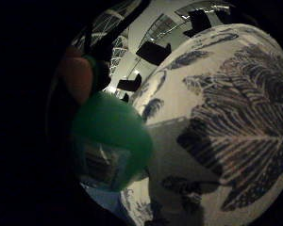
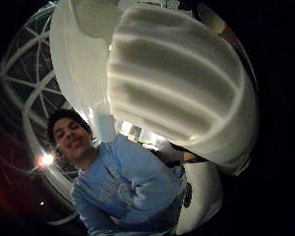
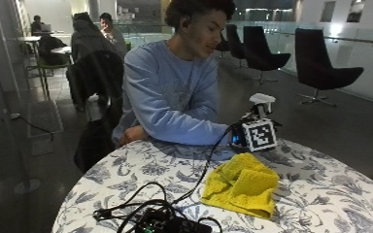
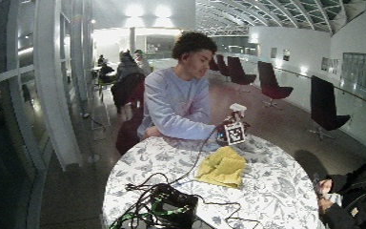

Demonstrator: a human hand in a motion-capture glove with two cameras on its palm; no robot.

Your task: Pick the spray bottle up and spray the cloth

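Note:
Across the round table, my gloved right hand (image 3: 239, 130) grips a spray bottle (image 3: 262, 100) held upright just above the table's far edge; its white spray head sticks up above the hand. In the thumb side palm view the ribbed white head (image 2: 177, 88) fills the picture. The little finger side palm view shows the bottle's green body (image 1: 113, 136) close to the palm, over the leaf-patterned tablecloth (image 1: 226, 117). A crumpled yellow cloth (image 3: 241, 184) lies on the table in front of the hand, apart from the bottle.
The person's bare left hand (image 3: 131, 135) rests at the table's (image 3: 342, 194) far left edge. A black device (image 3: 167, 224) with several cables sits at the near edge, one cable running to the glove. Black chairs (image 3: 322, 63) stand behind.

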